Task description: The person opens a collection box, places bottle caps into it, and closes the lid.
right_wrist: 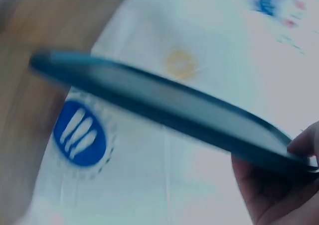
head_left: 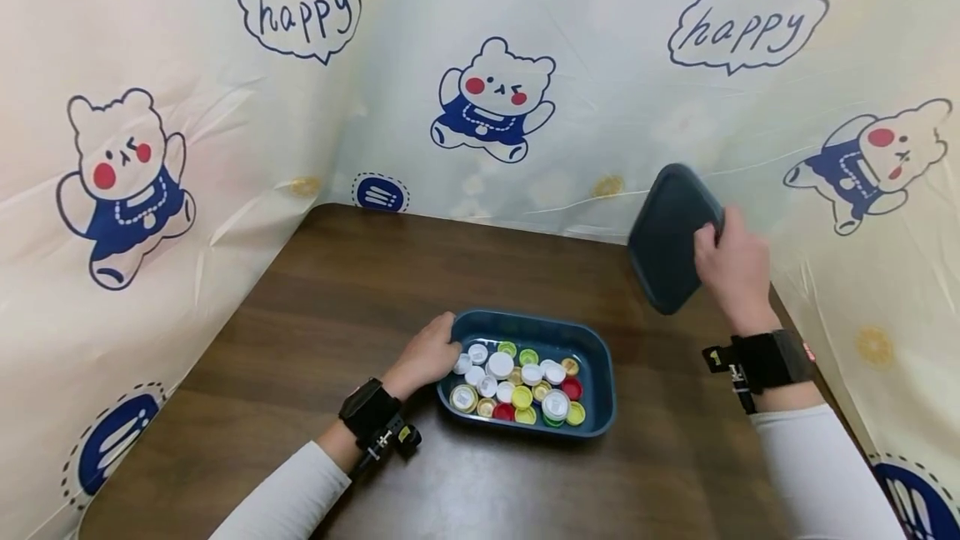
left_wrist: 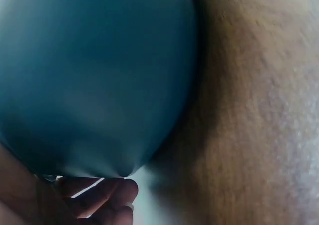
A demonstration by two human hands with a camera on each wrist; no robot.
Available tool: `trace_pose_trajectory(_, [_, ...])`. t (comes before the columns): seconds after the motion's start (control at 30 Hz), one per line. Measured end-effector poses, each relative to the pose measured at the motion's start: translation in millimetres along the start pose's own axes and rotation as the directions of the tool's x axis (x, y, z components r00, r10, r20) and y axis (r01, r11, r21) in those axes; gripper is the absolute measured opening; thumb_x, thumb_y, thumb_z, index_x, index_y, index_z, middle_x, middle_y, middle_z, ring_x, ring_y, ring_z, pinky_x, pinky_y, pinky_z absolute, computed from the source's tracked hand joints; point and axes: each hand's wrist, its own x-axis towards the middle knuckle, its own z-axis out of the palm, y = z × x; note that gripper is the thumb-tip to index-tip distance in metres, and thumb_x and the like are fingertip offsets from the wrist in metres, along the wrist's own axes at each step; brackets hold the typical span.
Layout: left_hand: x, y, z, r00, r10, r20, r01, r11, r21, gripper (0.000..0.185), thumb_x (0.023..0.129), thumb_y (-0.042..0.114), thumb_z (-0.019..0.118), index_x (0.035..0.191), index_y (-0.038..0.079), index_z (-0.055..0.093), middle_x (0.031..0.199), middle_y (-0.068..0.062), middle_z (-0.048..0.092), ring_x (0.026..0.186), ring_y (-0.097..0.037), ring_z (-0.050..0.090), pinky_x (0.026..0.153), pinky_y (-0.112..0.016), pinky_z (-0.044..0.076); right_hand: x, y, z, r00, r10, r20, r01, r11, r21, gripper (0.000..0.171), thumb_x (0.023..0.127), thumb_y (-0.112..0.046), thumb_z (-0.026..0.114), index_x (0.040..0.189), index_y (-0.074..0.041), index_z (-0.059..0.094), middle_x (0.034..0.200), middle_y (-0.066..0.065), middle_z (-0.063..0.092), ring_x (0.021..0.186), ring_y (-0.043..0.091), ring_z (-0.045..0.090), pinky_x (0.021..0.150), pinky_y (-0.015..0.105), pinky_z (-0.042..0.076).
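A dark blue plastic box (head_left: 600, 415) sits on the table, filled with several bottle caps (head_left: 521, 397) in white, yellow, green, red and gold. My left hand (head_left: 426, 357) grips the box by its left end. In the left wrist view the box wall (left_wrist: 99, 75) fills much of the picture, with the fingers (left_wrist: 107, 197) at its lower edge. Raised off to the right, my right hand (head_left: 738, 269) holds a matching dark blue lid (head_left: 667, 240) tilted on edge. The right wrist view shows this lid (right_wrist: 169, 105) nearly edge-on, pinched at one end between thumb and fingers.
Brown wood-grain table (head_left: 337, 273) extends around the box. A pale cloth (head_left: 600, 107) printed with cartoon bears and "happy" bubbles hangs along the back and both sides. Each wrist carries a black strapped camera, such as the one on the left wrist (head_left: 372, 415).
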Motion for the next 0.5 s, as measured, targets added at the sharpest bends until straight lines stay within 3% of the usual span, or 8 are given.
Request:
trace_pose_trajectory(0.07, [1.8, 0.2, -3.7, 1.0, -0.006, 0.016, 0.006, 1.0, 0.005, 0.054, 0.101, 0.015, 0.052, 0.15, -0.005, 0.039, 0.151, -0.025, 0.043, 0.138, -0.038, 0.044, 0.111, -0.055, 0.037, -4.8, -7.9, -8.5, 0.998, 0.03, -0.052, -0.025, 0.995, 0.097, 0.035, 0.102, -0.022, 0.041, 0.114, 0.008, 0.054, 0.083, 0.027, 0.059, 0.067, 0.039, 0.055, 0.054, 0.038, 0.039])
trace_pose_trajectory(0.2, [6.3, 4.2, -19.9, 0.999, -0.018, 0.028, 0.018, 1.0, -0.019, 0.057, 0.101, 0.029, 0.059, 0.148, 0.0, 0.045, 0.146, -0.022, 0.047, 0.131, -0.036, 0.05, 0.106, -0.053, 0.042, -20.0, -23.3, -14.2, 0.989, 0.087, -0.119, -0.055, 0.968, 0.244, 0.034, 0.101, -0.022, 0.046, 0.112, 0.009, 0.057, 0.092, 0.026, 0.061, 0.078, 0.033, 0.053, 0.064, 0.033, 0.035])
trace_pose_trajectory(0.27, [8.9, 10.6, -30.4, 1.0, 0.007, 0.008, -0.006, 0.999, -0.044, 0.057, 0.101, 0.037, 0.059, 0.146, 0.002, 0.048, 0.143, -0.02, 0.05, 0.127, -0.034, 0.053, 0.104, -0.052, 0.044, -29.6, -31.4, -14.7, 0.984, 0.14, -0.112, -0.097, 0.94, 0.326, 0.034, 0.101, -0.022, 0.047, 0.114, 0.007, 0.058, 0.097, 0.02, 0.06, 0.085, 0.028, 0.053, 0.068, 0.03, 0.035])
trace_pose_trajectory(0.3, [10.3, 15.6, -35.7, 1.0, 0.023, -0.006, -0.023, 0.998, -0.064, 0.058, 0.102, 0.041, 0.057, 0.146, 0.004, 0.048, 0.143, -0.019, 0.05, 0.127, -0.034, 0.053, 0.104, -0.052, 0.045, -34.3, -36.1, -15.1, 0.979, 0.184, -0.085, -0.138, 0.912, 0.387, 0.034, 0.102, -0.023, 0.047, 0.117, 0.005, 0.058, 0.103, 0.016, 0.06, 0.09, 0.024, 0.052, 0.073, 0.03, 0.036])
trace_pose_trajectory(0.37, [13.5, 28.6, -45.2, 0.997, 0.067, -0.039, -0.071, 0.991, -0.113, 0.06, 0.104, 0.048, 0.05, 0.146, 0.005, 0.049, 0.143, -0.017, 0.051, 0.128, -0.033, 0.053, 0.105, -0.052, 0.044, -43.5, -46.0, -14.6, 0.963, 0.269, -0.018, -0.218, 0.814, 0.538, 0.033, 0.102, -0.023, 0.048, 0.122, 0.001, 0.057, 0.11, 0.009, 0.058, 0.098, 0.019, 0.052, 0.079, 0.028, 0.038])
trace_pose_trajectory(0.4, [14.7, 36.3, -49.3, 0.995, 0.085, -0.055, -0.092, 0.985, -0.143, 0.062, 0.104, 0.052, 0.046, 0.146, 0.006, 0.048, 0.143, -0.016, 0.052, 0.128, -0.033, 0.053, 0.106, -0.052, 0.043, -48.0, -51.0, -13.7, 0.951, 0.307, 0.023, -0.255, 0.744, 0.618, 0.032, 0.103, -0.023, 0.049, 0.124, 0.0, 0.056, 0.112, 0.007, 0.057, 0.1, 0.017, 0.052, 0.082, 0.026, 0.041])
trace_pose_trajectory(0.5, [17.5, 60.3, -58.1, 0.989, 0.125, -0.079, -0.142, 0.951, -0.276, 0.068, 0.105, 0.06, 0.033, 0.149, 0.01, 0.043, 0.14, -0.013, 0.055, 0.123, -0.032, 0.057, 0.105, -0.052, 0.044, -62.0, -67.3, -10.6, 0.917, 0.374, 0.139, -0.319, 0.477, 0.819, 0.03, 0.104, -0.018, 0.05, 0.129, -0.004, 0.054, 0.122, 0.005, 0.056, 0.106, 0.015, 0.057, 0.086, 0.023, 0.05])
